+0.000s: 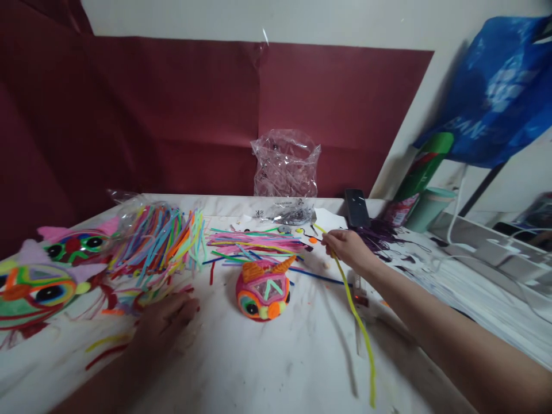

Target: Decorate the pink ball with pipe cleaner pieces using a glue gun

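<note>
Between the fingers of my right hand (345,247) is a long yellow pipe cleaner (356,313), pinched near its far end and trailing toward the table's front edge. My left hand (166,316) is low over the table at the left, its fingers curled together in shadow; whatever they hold, if anything, is hidden. A round owl-like craft (263,290), pink with orange ears and an orange beak, sits on the table between my hands. Behind it lies a spread of loose pink and blue pipe cleaners (254,241). Short yellow and red pieces (107,353) lie beside my left forearm.
Two finished-looking owl crafts (41,287) stand at the left, near a large bundle of coloured pipe cleaners (159,236). A clear plastic bag (287,164) stands at the back. A phone (356,208), purple strands (383,236), a green cup (430,208) and cables are on the right.
</note>
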Available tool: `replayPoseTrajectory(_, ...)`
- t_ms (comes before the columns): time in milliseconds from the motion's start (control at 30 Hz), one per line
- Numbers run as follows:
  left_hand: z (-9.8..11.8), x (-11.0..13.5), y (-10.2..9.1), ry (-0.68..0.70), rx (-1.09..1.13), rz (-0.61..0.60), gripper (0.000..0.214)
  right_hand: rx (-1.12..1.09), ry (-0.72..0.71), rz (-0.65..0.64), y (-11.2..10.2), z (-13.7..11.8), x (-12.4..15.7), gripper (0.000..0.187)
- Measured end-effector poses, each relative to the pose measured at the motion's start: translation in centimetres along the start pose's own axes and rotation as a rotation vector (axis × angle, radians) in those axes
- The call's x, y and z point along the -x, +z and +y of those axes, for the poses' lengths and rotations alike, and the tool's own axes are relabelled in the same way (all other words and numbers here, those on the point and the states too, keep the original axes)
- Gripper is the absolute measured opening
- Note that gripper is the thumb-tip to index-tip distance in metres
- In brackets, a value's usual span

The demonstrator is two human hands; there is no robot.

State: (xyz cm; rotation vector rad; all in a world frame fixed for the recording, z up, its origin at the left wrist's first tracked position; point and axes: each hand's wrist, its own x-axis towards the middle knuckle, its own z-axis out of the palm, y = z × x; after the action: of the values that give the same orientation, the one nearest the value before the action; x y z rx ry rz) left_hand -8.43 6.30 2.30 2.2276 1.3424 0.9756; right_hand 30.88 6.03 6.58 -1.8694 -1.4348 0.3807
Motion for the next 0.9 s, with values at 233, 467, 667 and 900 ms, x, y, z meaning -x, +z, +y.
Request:
replayPoseTrajectory(233, 0.6, 0.3, -0.7, 0.018, -0.017, 0.022, 0.037, -0.324, -0.239, -0.046, -0.3, -5.4, 6.7, 0.042)
replayPoseTrajectory(467, 3.7, 1.3, -1.3, 0.232, 0.080, -0.005, 0.027, -0.382, -0.329, -0.460, 2.9, -8.7, 13.7, 0.048)
replayPoseTrajectory(667, 9.4, 3.5, -0.1, 0.133, 0.265, -0.389, 0.017, -0.460, -0.309, -0.677, 5.3, -8.7, 16.7, 0.045)
replayPoseTrajectory(900, 10.2, 5.6, -0.2, 0.241, 0.357, -0.582, 0.022, -0.281, -0.756, -0.811, 4.4, -9.2, 18.9, 0.031)
